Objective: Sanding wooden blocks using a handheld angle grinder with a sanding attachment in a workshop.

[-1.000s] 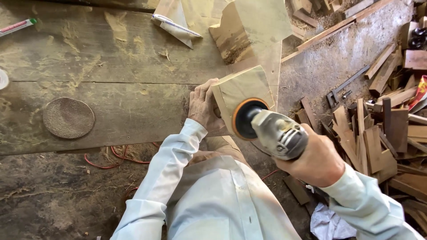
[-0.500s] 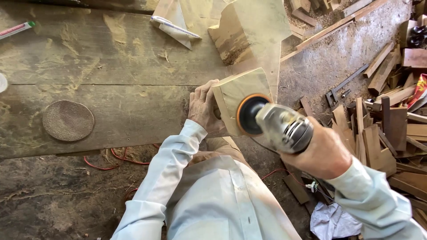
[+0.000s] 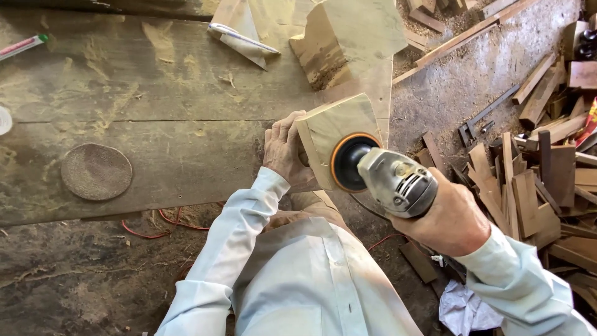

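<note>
Wood block [image 3: 333, 127], chunky and probably heavy, sits at the table [image 3: 155, 155] edge; left hand [image 3: 284, 149] fingers clamped on its side, right hand [image 3: 449, 219] fingers wrapped round the grinder [image 3: 388, 180].

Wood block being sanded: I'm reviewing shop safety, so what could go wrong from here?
The left hand grips the wood block close beside the sander disc, so a slip could catch its fingers. The block is braced only by hand at the workbench edge and may kick. The red cable on the floor could snag.
</note>
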